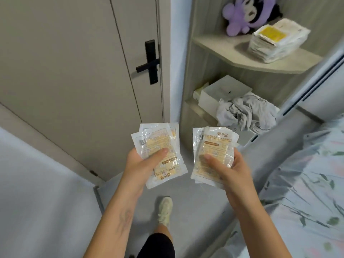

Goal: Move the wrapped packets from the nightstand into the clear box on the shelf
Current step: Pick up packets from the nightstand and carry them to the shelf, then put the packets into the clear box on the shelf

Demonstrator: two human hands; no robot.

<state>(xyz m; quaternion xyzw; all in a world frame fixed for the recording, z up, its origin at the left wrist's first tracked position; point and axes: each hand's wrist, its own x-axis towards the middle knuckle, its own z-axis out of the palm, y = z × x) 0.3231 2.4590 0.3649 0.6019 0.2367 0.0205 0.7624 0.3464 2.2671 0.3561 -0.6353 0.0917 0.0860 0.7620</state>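
Your left hand (143,161) and right hand (225,164) each pinch a fanned sheaf of packets (160,146) below the clear box (275,43); light, slippery wrappers, so clamp mid-stack.

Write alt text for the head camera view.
The left hand and right hand each hold a bundle of wrapped packets before a corner shelf bearing a clear box of packets.

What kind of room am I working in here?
Most likely a bedroom: a bed with floral bedding on the right, a door ahead, and a corner shelf with a plush toy.
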